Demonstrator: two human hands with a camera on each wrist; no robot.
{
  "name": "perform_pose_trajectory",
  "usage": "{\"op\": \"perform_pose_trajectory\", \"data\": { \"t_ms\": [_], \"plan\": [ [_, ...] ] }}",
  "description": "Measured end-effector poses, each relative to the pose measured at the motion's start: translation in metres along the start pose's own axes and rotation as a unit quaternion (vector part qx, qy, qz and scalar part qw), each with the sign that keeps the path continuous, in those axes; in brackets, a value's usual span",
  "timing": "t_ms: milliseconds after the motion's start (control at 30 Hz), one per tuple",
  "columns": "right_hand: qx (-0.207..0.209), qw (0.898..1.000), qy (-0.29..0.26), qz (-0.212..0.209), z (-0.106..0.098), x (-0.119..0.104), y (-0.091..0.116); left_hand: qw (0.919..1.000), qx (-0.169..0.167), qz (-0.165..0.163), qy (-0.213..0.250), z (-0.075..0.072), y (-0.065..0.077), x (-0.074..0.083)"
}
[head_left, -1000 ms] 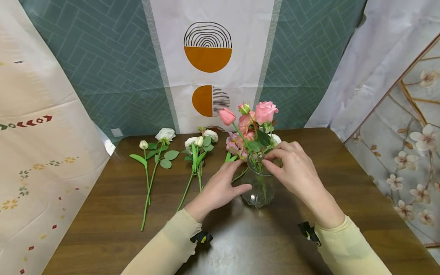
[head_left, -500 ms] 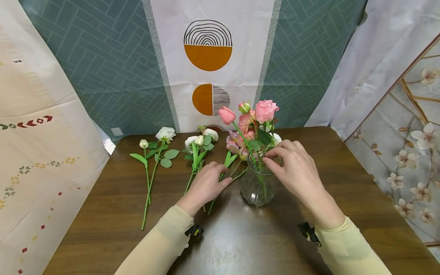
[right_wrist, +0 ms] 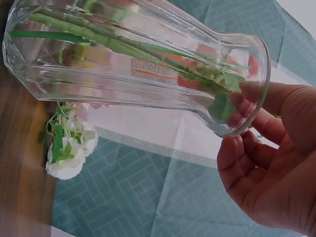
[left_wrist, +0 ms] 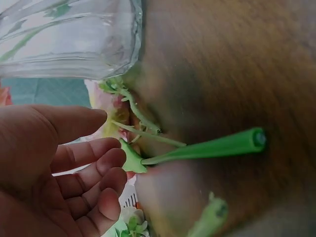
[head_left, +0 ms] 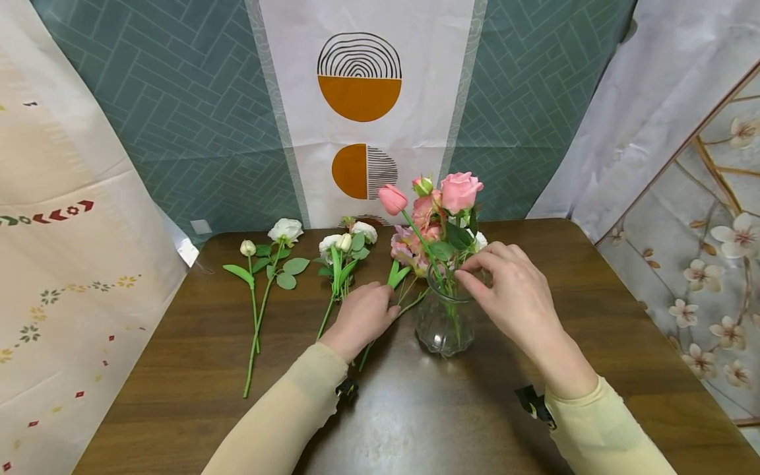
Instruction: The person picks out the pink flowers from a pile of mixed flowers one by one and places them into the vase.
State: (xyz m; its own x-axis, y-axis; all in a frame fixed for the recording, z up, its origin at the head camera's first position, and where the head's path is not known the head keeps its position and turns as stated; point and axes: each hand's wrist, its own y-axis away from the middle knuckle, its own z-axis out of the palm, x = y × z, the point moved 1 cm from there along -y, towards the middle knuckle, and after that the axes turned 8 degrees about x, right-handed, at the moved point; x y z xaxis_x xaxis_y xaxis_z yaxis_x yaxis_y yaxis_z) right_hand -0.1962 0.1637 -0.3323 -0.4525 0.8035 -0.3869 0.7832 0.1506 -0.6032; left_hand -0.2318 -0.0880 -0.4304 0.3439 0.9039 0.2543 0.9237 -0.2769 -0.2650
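Note:
In the head view, a clear glass vase [head_left: 444, 326] holds several flowers: a pink tulip [head_left: 392, 199], a pink rose [head_left: 461, 192] and peach blooms. My right hand [head_left: 515, 284] is at its mouth; thumb and index fingertip pinch a flower stem [right_wrist: 187, 74] just inside the rim, other fingers outside the glass. My left hand [head_left: 365, 315] reaches low over stems left of the vase. In the left wrist view its fingers are loosely curled, thumb apart, with fingertips right at the leaf of a green stem [left_wrist: 212, 148]. Nothing shows between thumb and fingers.
White flowers [head_left: 343, 244] lie behind my left hand. Farther left, a white rose [head_left: 286, 231] and a white tulip bud [head_left: 248, 249] lie on the wooden table [head_left: 415, 422]. Pink blossoms [head_left: 406, 247] lie behind the vase. Patterned cloths hang around the table.
My left hand has moved left from beside the vase, down over the loose stems, its fingers curling more. The right hand stays at the vase's mouth.

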Motion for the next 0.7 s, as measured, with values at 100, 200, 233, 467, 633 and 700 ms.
{"op": "perform_pose_trajectory", "data": {
  "t_ms": [100, 200, 233, 467, 633, 700],
  "plan": [
    [0.000, 1.000, -0.002, 0.002, 0.000, 0.000, 0.001, 0.9999, 0.000, 0.003, -0.015, 0.003, -0.004, 0.002],
    [0.003, 1.000, -0.005, 0.000, -0.001, 0.000, 0.001, 0.9997, -0.004, 0.000, -0.025, 0.007, -0.008, 0.002],
    [0.006, 1.000, -0.005, -0.001, -0.001, 0.000, 0.001, 0.9996, -0.003, -0.001, -0.028, 0.008, -0.009, 0.002],
    [0.023, 1.000, -0.012, -0.011, -0.002, 0.000, 0.003, 0.9989, 0.007, 0.008, -0.046, 0.016, -0.013, 0.001],
    [0.029, 0.999, -0.011, -0.009, -0.001, 0.001, 0.003, 0.9986, 0.015, 0.016, -0.048, 0.023, -0.015, -0.003],
    [0.030, 0.999, -0.011, -0.009, -0.001, 0.001, 0.003, 0.9987, 0.012, 0.013, -0.048, 0.025, -0.017, -0.005]
  ]
}}
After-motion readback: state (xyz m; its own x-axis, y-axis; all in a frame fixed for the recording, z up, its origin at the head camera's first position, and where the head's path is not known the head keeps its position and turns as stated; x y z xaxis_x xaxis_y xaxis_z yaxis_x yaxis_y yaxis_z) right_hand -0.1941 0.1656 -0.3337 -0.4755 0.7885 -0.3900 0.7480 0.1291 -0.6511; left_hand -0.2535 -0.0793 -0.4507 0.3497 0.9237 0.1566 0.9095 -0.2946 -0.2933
